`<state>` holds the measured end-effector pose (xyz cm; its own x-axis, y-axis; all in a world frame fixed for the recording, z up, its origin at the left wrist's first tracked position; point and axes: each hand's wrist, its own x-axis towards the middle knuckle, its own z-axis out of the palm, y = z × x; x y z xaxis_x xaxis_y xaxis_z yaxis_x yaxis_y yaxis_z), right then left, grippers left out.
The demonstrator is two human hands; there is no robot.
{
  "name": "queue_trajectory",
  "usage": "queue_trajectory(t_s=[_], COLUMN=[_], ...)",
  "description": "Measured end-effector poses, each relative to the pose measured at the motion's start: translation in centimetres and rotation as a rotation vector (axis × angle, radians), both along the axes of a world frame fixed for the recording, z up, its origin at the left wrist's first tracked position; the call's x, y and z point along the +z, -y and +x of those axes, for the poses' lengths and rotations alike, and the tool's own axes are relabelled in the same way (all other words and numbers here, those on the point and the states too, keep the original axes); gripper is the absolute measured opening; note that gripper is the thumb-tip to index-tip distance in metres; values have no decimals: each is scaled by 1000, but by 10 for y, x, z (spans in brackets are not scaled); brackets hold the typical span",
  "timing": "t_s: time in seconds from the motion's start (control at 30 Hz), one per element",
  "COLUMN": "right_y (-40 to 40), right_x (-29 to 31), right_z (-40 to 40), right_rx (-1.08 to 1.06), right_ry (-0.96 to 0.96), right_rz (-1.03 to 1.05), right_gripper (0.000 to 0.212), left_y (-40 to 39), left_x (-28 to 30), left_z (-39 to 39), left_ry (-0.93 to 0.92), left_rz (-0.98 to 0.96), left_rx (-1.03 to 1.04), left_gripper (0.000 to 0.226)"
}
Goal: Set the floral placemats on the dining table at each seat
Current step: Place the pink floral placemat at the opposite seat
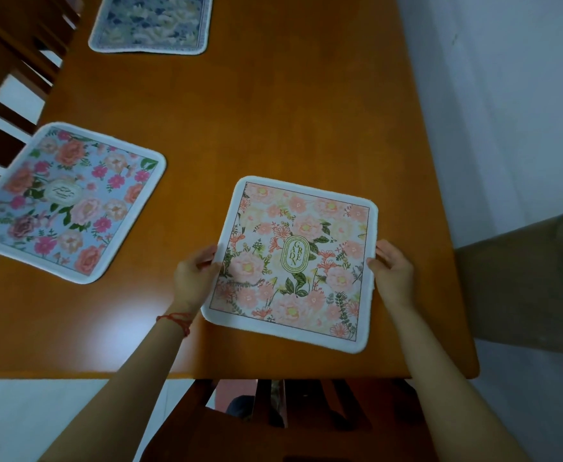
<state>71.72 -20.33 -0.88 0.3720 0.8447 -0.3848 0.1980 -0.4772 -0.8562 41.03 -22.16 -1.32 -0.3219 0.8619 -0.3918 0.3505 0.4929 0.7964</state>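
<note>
Three placemats lie on the dining table point(273, 111), so the job looks well along. The pink GARDEN placemat point(293, 265) sits flat between the hands, slightly askew to the near table edge. The left hand point(195, 278) pinches its left border with curled fingers; the right hand point(392, 271) curls around its right border. A blue placemat with pink flowers point(70, 201) lies well off to the left of the left hand, overhanging the table edge, and a blue-grey placemat point(153, 23) lies far beyond both hands. Probably what remains is squaring this one; whether further seats need mats I cannot tell
</note>
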Motion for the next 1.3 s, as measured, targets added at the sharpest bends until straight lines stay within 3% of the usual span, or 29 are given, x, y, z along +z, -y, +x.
queue_trajectory(t_s=[0.17,0.63,1.3], right_y=[-15,4,5], right_x=[-2,-10,-9], right_z=[5,9,16], right_rx=[54,51,34], right_ry=[-18,-29,-56], right_rz=[-3,4,14], right_gripper=[48,48,49], left_y=[17,14,21], left_x=[1,-2,-4], left_z=[7,6,14], left_ry=[83,25,99], left_rz=[35,55,70], left_rx=[70,65,107], left_gripper=[34,33,34])
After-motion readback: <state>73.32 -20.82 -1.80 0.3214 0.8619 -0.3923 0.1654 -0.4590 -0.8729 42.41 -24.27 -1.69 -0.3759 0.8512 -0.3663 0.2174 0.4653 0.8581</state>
